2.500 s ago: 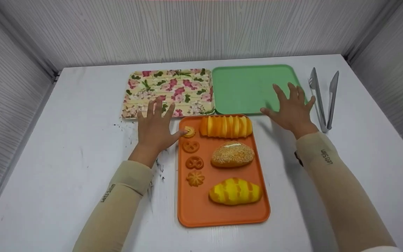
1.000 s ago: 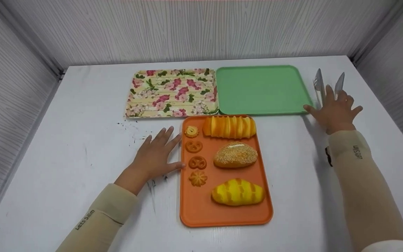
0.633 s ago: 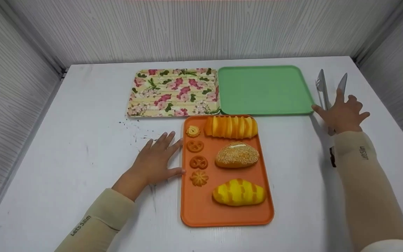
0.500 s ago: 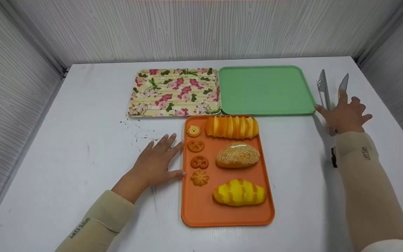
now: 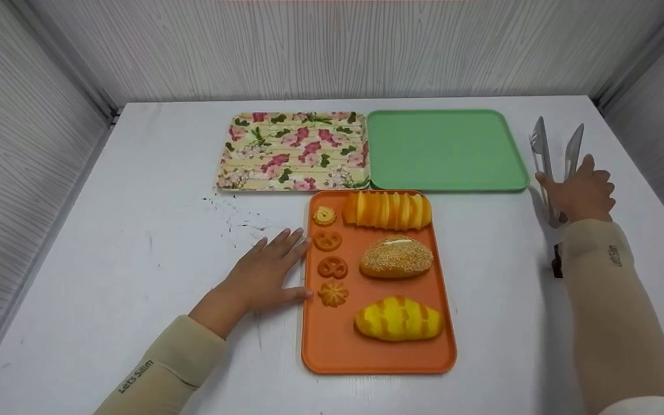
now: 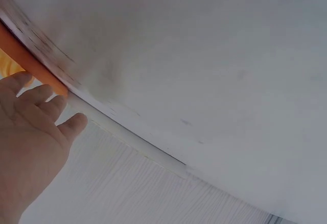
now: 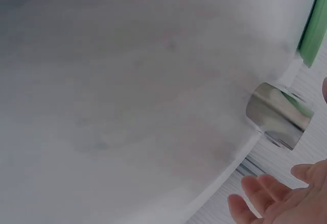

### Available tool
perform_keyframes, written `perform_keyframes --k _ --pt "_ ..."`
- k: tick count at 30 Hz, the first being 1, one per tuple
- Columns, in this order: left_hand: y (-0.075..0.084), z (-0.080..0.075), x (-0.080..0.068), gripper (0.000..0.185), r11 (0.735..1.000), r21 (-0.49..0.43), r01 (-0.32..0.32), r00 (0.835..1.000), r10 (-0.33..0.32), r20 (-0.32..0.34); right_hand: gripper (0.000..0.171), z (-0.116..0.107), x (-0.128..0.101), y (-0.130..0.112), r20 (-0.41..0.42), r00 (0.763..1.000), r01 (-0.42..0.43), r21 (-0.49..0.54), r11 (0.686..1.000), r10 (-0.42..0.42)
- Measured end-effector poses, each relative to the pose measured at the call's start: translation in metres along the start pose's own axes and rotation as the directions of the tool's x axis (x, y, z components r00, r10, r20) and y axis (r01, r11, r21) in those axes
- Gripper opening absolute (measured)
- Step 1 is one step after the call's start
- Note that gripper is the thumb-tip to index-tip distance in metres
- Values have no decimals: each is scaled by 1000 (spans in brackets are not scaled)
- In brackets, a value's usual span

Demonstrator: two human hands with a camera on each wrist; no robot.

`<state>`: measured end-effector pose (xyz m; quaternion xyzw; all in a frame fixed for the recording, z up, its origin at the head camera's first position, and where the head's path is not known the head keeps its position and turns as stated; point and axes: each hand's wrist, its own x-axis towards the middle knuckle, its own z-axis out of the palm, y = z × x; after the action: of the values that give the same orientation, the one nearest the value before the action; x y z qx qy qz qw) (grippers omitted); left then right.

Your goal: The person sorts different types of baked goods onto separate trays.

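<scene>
From the head view, the metal tongs (image 5: 557,167) lie on the white table (image 5: 136,230), at its right side just beyond the green tray (image 5: 444,151), arms splayed and tips pointing away from the person. The right hand (image 5: 580,193) sits over their near, hinged end, thumb on one side and fingers on the other; whether it actually grips them cannot be told here. The left hand (image 5: 263,276) rests flat on the table, fingers straight, fingertips against the left rim of the orange tray (image 5: 320,351). That tray holds four small cookies (image 5: 329,253) in a column, a sliced loaf (image 5: 388,210), a seeded bun (image 5: 396,256) and a yellow striped bread (image 5: 399,318). A floral tray (image 5: 294,151) lies beside the green one.

The left wrist view shows the left hand (image 6: 28,147) with fingers extended, holding nothing, fingertips at the orange tray's edge (image 6: 30,63).

The right wrist view shows what the head view hides: the tongs' shiny curved hinge end (image 7: 278,114) lies apart from the right hand's fingers (image 7: 260,193), which are spread and loose. A strip of the green tray (image 7: 314,30) shows at the right.
</scene>
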<state>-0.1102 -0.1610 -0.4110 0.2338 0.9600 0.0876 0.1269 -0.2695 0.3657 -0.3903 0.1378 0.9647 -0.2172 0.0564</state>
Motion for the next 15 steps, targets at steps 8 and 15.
perform_keyframes --k 8,15 --pt "1 3 4 94 998 -44 -42 999 42 -1 110 -3 -2 1 35 999 -8 63 998 6" --pt "0 4 3 95 998 -55 -30 1000 30 -3 106 0 2 -1 66 997 21 69 997 -26"
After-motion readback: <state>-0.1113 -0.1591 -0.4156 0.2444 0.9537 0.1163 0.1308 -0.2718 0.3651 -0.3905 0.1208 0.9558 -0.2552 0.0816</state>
